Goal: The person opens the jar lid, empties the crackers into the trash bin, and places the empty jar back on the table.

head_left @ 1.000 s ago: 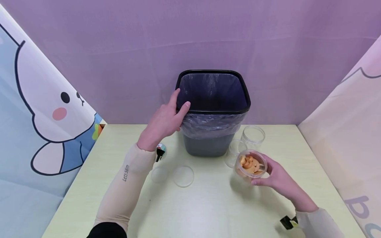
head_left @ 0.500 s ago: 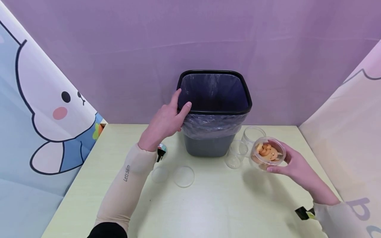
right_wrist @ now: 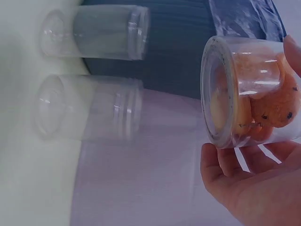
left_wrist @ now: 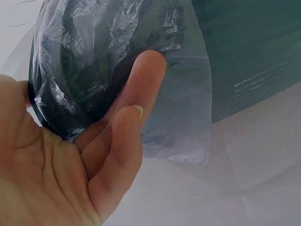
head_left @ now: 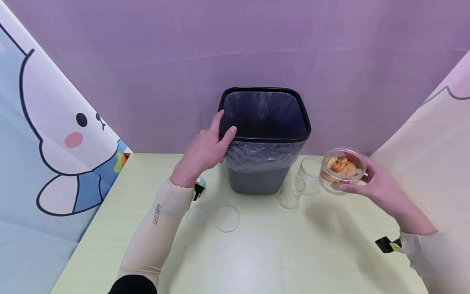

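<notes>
My left hand (head_left: 206,148) grips the left rim of a grey trash bin (head_left: 253,181), lined with a thin translucent bag (left_wrist: 183,108). Its thumb and index finger lie over the black rim, while other fingers bend against the bag outside. On the right, my right hand (head_left: 378,181) holds a clear plastic jar (head_left: 332,185) above the table, fingers and thumb around its side. Orange-brown cookies (right_wrist: 263,103), some with dark specks, fill part of this lidless jar. Two clear jars stand beside the bin, a larger one (head_left: 311,179) behind a smaller one (head_left: 288,200).
Two clear round lids, one larger (head_left: 227,218) and one fainter (head_left: 197,215), lie on the pale table (head_left: 249,261) in front of the bin. A purple curtain (head_left: 165,81) hangs behind, with printed cloths on both sides.
My right hand has carried the cookie jar rightward and farther back, from in front of the standing jars to their right. My left hand stays on the bin rim.
</notes>
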`<state>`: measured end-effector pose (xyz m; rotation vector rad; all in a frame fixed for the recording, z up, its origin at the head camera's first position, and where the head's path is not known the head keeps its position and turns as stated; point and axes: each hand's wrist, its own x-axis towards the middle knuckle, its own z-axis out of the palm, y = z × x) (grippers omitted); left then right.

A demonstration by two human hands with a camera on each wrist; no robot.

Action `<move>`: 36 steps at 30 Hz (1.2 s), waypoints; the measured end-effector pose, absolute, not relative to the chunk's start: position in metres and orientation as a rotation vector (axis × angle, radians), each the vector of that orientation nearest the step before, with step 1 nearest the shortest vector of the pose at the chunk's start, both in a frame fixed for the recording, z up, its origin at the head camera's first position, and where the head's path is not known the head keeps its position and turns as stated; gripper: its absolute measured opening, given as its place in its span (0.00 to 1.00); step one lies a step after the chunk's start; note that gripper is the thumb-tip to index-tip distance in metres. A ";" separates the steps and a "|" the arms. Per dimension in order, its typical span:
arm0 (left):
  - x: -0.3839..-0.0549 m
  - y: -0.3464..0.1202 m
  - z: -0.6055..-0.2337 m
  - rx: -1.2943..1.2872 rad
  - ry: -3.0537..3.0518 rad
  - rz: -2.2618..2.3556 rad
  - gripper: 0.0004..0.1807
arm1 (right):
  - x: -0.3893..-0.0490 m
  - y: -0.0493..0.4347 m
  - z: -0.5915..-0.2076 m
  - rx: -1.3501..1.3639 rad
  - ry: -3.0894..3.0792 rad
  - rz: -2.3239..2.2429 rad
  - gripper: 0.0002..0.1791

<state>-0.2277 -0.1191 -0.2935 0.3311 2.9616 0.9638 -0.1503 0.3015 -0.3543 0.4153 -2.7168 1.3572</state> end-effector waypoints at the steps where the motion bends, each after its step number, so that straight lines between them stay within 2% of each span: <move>1: -0.228 -0.119 -0.293 0.331 2.961 0.965 0.46 | -0.151 0.301 -0.351 0.393 -2.725 1.352 0.44; 23: -0.229 -0.120 -0.295 0.352 2.953 0.990 0.46 | -0.192 0.291 -0.287 0.329 -2.653 1.364 0.44; 36: -0.228 -0.120 -0.295 0.344 2.948 0.988 0.45 | -0.221 0.281 -0.251 0.263 -2.749 1.191 0.49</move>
